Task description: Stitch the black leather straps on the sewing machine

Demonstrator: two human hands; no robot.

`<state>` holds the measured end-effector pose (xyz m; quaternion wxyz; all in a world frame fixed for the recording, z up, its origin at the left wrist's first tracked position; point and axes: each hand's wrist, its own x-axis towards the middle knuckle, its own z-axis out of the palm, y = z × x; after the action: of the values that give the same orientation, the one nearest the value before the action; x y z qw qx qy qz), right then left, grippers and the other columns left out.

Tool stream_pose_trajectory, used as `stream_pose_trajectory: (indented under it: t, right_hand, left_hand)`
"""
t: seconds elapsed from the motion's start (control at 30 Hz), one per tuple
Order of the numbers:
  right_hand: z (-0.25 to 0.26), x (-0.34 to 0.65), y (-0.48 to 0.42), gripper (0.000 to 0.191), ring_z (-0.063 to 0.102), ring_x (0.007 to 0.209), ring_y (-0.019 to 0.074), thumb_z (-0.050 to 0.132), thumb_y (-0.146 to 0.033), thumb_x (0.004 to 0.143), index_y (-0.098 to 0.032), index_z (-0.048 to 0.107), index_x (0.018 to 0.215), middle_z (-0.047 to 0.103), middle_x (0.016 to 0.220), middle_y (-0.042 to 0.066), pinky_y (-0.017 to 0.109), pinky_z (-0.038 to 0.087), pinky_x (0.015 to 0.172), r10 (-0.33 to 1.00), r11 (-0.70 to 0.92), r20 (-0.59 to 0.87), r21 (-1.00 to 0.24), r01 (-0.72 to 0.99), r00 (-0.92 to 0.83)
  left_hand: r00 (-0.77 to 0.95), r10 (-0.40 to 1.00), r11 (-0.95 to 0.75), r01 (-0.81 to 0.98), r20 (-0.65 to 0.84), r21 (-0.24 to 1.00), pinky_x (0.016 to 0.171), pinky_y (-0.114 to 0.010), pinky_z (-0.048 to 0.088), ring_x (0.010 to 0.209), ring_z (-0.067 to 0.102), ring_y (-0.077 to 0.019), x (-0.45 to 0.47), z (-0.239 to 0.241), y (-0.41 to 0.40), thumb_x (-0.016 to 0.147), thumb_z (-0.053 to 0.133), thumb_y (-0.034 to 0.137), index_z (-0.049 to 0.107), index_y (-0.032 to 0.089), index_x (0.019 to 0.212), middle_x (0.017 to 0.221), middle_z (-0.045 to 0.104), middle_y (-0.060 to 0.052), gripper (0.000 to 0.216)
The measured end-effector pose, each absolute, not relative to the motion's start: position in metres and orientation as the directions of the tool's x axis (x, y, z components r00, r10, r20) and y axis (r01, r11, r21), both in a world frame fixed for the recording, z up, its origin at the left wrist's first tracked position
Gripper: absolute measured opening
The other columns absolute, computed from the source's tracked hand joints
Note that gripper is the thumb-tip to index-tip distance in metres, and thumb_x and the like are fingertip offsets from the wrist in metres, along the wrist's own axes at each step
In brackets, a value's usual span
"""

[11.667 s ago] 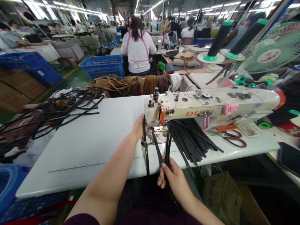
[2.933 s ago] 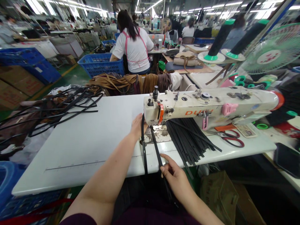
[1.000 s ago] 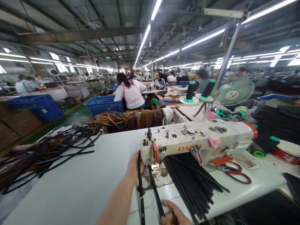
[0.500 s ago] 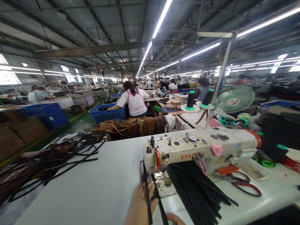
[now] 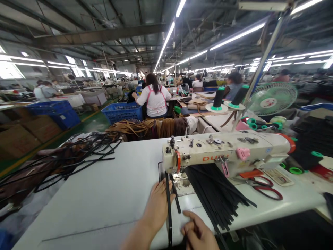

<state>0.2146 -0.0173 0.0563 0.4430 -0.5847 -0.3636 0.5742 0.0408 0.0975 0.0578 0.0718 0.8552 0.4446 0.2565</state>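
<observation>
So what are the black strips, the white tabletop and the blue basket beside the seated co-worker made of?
Black strips: probably leather or imitation leather, dull-finished; flat and evenly cut, though which can't be told.
White tabletop: perhaps laminate, smooth with a soft sheen.
Blue basket: almost certainly moulded plastic, evenly coloured with regular slots.

the black strips (image 5: 214, 194) look smooth and matt, leather or some coated stuff, i can't tell which from here; the sewing machine (image 5: 197, 149) wears cream paint with a soft sheen, smudged in places; the metal plate (image 5: 185, 187) under it is shiny but worn and blotchy; the white tabletop (image 5: 104, 187) is smooth, faintly glossy; the pink clip (image 5: 243, 153) and slatted blue basket (image 5: 122, 113) look plastic; the brown cartons (image 5: 41, 132), dull cardboard.
</observation>
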Motion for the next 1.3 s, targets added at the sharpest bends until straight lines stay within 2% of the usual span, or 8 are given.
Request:
stream_pose_trajectory:
  t: [0.2,0.67,1.2,1.3]
  right_hand:
    - [0.089,0.209,-0.020,0.051,0.059,0.045,0.0122,0.065,-0.051,0.082,-0.017,0.062,0.119,0.070,0.079,-0.002,0.028,0.045,0.055,0.937,-0.325,-0.329,-0.944,-0.055,0.121]
    - [0.091,0.210,-0.022,0.046,0.059,0.047,0.0114,0.065,-0.045,0.086,-0.015,0.059,0.121,0.071,0.082,0.000,0.029,0.046,0.057,0.943,-0.314,-0.320,-0.946,-0.078,0.089]
    - [0.091,0.211,-0.027,0.047,0.061,0.054,0.0125,0.065,-0.055,0.089,-0.018,0.064,0.118,0.070,0.085,0.001,0.030,0.051,0.063,0.951,-0.302,-0.300,-0.953,0.011,0.073]
    - [0.102,0.215,-0.027,0.044,0.062,0.058,0.0141,0.068,-0.056,0.087,-0.019,0.068,0.111,0.070,0.086,0.003,0.029,0.048,0.057,0.951,-0.307,-0.305,-0.951,0.038,0.052]
  left_hand:
    - [0.444,0.836,-0.548,0.709,0.322,0.445,0.121,-0.055,0.043,0.142,0.055,-0.0281,0.040,0.069,0.096,0.105,0.051,0.027,0.062,0.021,0.140,0.147,0.063,-0.010,0.036]
    - [0.442,0.845,-0.534,0.715,0.300,0.451,0.123,-0.054,0.039,0.146,0.049,-0.0286,0.037,0.064,0.097,0.106,0.050,0.028,0.060,0.019,0.140,0.148,0.062,-0.010,0.037]
    - [0.422,0.812,-0.578,0.677,0.403,0.456,0.125,-0.054,0.037,0.147,0.048,-0.0291,0.038,0.057,0.100,0.105,0.053,0.029,0.058,0.021,0.141,0.147,0.063,-0.010,0.037]
    - [0.419,0.809,-0.581,0.675,0.412,0.455,0.124,-0.056,0.038,0.146,0.049,-0.0306,0.039,0.058,0.101,0.104,0.055,0.028,0.058,0.020,0.139,0.146,0.063,-0.011,0.036]
